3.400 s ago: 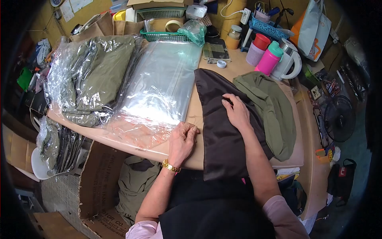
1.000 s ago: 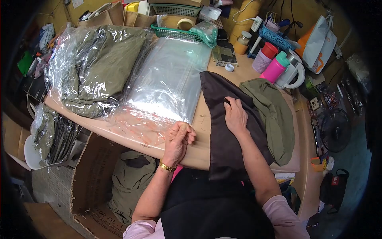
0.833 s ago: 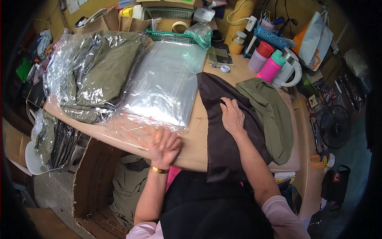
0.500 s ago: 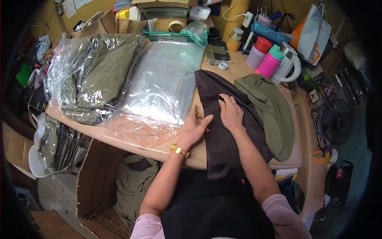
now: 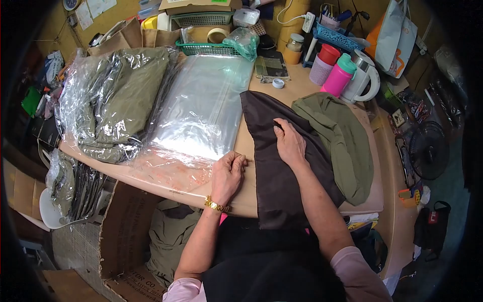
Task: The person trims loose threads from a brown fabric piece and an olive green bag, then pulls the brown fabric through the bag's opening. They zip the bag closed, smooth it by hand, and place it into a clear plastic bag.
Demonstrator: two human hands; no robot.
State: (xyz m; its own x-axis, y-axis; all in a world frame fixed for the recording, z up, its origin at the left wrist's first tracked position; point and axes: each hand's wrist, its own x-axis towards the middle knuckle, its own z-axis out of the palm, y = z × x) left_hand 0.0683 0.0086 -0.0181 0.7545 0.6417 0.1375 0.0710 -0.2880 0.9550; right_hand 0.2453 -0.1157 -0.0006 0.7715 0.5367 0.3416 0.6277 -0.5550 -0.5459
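A dark brown piece of cloth (image 5: 282,176) lies over the table's front edge, partly on top of an olive green garment (image 5: 347,146). On the brown cloth rests my right hand (image 5: 292,145), fingers curled, with a small dark thing at its fingertips that I cannot make out. Just left of the cloth's edge, my left hand (image 5: 227,176) is closed in a pinch above the tabletop. Whatever lies between its fingertips is too small to tell. A gold watch band (image 5: 217,205) circles the left wrist.
Clear plastic bags (image 5: 201,110) lie flat left of the cloth, beside bagged olive garments (image 5: 126,100). A pink bottle (image 5: 338,76) and a kettle (image 5: 359,78) stand at the back right. Below the table, an open cardboard box (image 5: 118,236) holds more olive cloth.
My left hand has moved left and down, off the brown cloth's edge, and its fingers have closed into a pinch. My right hand stays on the cloth. The view has shifted slightly.
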